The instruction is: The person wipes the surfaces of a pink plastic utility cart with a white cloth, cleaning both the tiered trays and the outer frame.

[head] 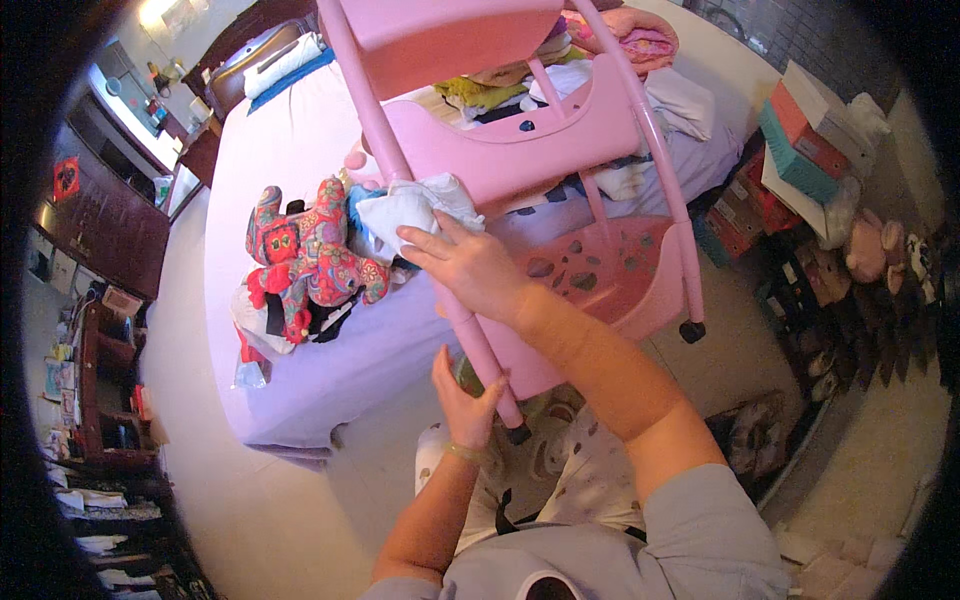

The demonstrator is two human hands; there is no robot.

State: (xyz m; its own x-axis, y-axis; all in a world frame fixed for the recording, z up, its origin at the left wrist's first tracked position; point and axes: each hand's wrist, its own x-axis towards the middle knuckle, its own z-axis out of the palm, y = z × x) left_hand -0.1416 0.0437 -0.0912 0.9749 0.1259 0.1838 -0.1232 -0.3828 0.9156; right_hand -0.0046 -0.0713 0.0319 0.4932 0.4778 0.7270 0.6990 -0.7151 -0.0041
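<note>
A pink tiered storage rack (510, 154) with tubular posts and plastic basket shelves stands before me, leaning in the view. My right hand (472, 262) presses a folded white cloth (420, 210) against the rack's near-left post (382, 135), at the height of the middle shelf. Lower down, my left hand (465, 405) is beside the same post with thumb and fingers apart. Its thumb reaches the tube just above the black foot (518, 434); some of its fingers are hidden. Cut-out holes pattern the bottom basket (585, 270).
Behind the rack is a bed (300, 390) with a patterned stuffed toy (315, 255), folded clothes (487, 90) and a rolled pink quilt (630, 37). Shoe boxes (810, 142) are stacked at right, near a pink plush toy (866, 244). A wooden shelf unit (97, 375) stands left.
</note>
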